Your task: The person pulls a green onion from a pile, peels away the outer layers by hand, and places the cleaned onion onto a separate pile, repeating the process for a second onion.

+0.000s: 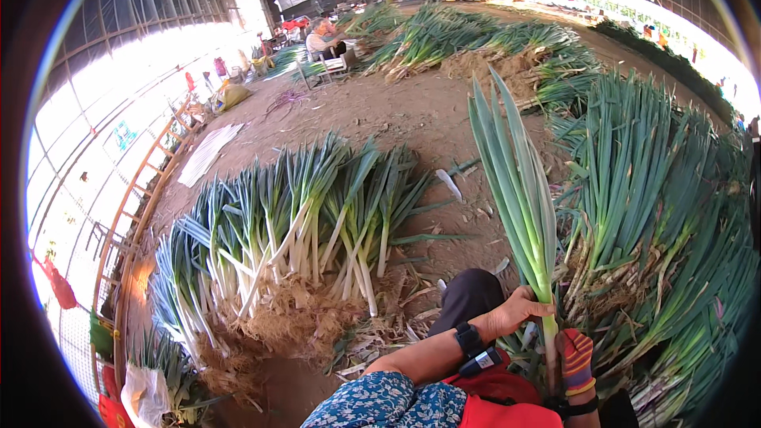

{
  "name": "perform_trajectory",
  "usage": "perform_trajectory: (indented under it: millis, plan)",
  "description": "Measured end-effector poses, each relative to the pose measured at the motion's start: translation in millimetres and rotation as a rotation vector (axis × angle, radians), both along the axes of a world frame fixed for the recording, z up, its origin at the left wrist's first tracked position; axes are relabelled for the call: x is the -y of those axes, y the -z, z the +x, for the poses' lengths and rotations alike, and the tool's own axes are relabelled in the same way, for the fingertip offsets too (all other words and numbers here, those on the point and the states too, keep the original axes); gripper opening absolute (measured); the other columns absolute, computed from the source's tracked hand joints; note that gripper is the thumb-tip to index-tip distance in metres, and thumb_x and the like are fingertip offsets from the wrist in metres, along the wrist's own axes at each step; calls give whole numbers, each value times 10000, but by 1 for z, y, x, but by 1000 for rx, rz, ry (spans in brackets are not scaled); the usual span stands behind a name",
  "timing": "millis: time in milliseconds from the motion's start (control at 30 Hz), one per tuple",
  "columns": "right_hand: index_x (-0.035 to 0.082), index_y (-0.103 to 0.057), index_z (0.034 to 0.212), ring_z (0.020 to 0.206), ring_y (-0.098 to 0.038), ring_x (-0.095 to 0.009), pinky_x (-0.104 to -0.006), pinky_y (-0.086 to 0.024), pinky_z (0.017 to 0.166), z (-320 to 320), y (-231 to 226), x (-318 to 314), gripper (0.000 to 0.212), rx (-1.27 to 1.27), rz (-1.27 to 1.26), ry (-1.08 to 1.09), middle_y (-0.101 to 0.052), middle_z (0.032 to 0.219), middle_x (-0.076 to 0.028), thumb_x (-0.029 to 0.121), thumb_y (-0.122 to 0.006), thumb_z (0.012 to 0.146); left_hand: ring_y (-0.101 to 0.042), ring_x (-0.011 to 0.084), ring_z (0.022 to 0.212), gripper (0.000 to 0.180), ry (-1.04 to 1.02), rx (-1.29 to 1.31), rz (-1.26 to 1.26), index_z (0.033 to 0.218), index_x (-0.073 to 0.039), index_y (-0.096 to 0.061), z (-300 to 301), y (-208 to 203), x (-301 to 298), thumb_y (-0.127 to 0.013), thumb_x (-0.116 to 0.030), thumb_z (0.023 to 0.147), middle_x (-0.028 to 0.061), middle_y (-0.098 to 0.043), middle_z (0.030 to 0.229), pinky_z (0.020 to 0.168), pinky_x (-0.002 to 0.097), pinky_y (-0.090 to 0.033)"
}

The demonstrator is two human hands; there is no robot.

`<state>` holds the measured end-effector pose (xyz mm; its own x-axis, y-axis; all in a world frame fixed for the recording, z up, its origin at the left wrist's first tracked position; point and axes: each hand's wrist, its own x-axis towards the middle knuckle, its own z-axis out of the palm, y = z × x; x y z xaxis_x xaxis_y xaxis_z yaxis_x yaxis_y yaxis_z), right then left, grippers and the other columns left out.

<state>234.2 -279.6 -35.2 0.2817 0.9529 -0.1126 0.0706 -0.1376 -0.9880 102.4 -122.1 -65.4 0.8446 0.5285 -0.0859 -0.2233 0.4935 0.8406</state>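
Observation:
A tall leek with long green leaves stands upright in front of me. My left hand, bare with a black wristband, grips its pale stem just below the leaves. My right hand, in a red striped glove, closes on the stem lower down. The stem's bottom end is hidden behind my hands and red clothing.
A row of trimmed leeks lies on the dirt floor to my left, roots toward me. A big heap of leeks lies at my right. More piles lie further back, where a seated person works. A greenhouse wall runs along the left.

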Motion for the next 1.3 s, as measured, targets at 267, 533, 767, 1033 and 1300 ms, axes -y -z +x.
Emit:
perform_trajectory:
  millis: [267,533,767,1033,1300]
  plan:
    - [33,-647,766,600,-612,-197,-319,-459,515,34,73,11,161,4,-148,-202,-635,678,-94,183,-609,810,-629,231,897,302,285,264,-3,1015,-15,-611,8,-28,12,-711,-191,791,114,-647,966,788,332,-493]
    - [90,-652,716,738,-630,-299,-439,-478,604,111,137,63,214,1299,-594,-197,-637,784,-144,287,-586,769,-637,266,861,312,-12,222,-25,998,8,-590,-7,-61,-5,-700,-199,792,142,-647,924,807,394,-518]
    - [76,-673,749,746,-648,-318,-446,-502,587,139,161,165,193,1165,-834,391,-657,805,-163,241,-575,774,-642,291,848,256,-309,91,49,977,43,-592,-24,-83,-39,-632,-168,839,167,-642,901,774,419,-543]
    - [40,-644,967,846,-644,-340,-438,-529,656,222,184,226,275,1174,-1219,306,-649,973,-201,233,-582,781,-616,303,975,211,-624,95,130,922,8,-594,-77,-92,-121,-527,-192,935,175,-637,975,864,415,-518]
    - [25,-547,1166,957,-562,-344,-416,-454,826,94,13,71,514,1237,210,625,-587,1038,-191,224,-729,728,-619,320,948,158,-587,140,-22,936,17,-557,-54,-71,-102,-589,-131,893,182,-626,950,847,444,-533]
